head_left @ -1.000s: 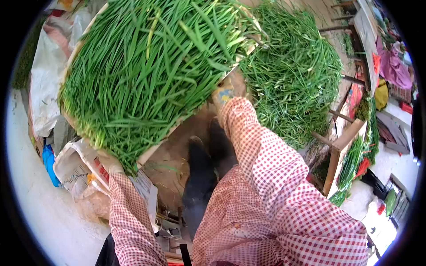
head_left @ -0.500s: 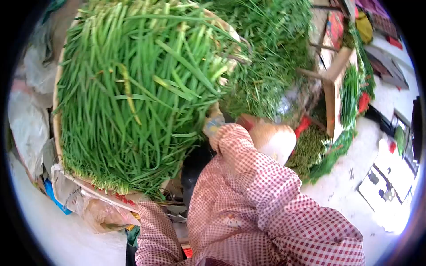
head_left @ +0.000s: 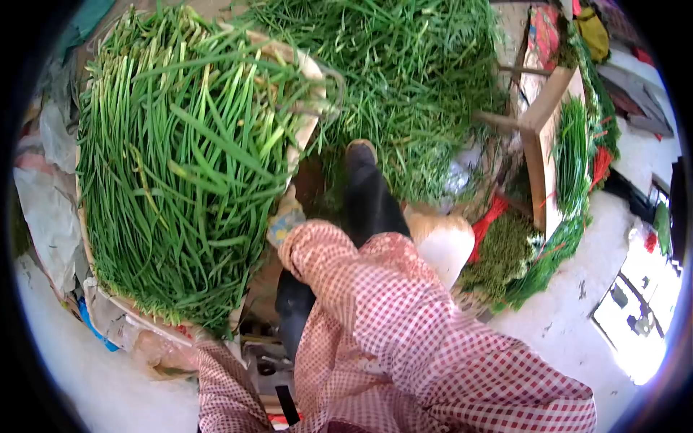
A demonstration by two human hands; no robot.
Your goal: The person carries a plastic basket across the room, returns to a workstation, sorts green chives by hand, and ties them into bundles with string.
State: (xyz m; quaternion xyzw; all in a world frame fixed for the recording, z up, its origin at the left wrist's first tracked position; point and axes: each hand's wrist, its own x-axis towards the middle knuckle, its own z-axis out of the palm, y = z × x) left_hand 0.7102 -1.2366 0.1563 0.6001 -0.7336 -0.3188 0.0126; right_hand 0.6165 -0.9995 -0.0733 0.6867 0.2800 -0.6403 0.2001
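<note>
Hands: right hand (head_left: 286,218) holds the right side of the tray (head_left: 304,138); left hand (head_left: 207,336) is at its lower edge, mostly hidden by sleeve and greens, so finger spacing cannot be told.
Green stalks: long, flat, glossy blades with paler cut ends (head_left: 180,180); laid mostly lengthwise, a few crosswise, one yellowed.
Tray: shallow, straight-sided, pale rim; heaped with the stalks. Thin loop (head_left: 335,95) at its upper right corner.
Basket: off-white wall (head_left: 108,312), below the tray's lower left; crumpled translucent bag (head_left: 157,353) beside it.
Loose greens: finer, tangled pile (head_left: 411,94), beyond the tray to the right.
Wooden frame: square-edged bars (head_left: 535,144); bundled greens (head_left: 572,160) on its far side, red strands (head_left: 489,225) near its base.
Position: stalks lie between the hands and forward of them, left of the right hand.
Sleeves: red-and-white checked cloth (head_left: 404,310).
</note>
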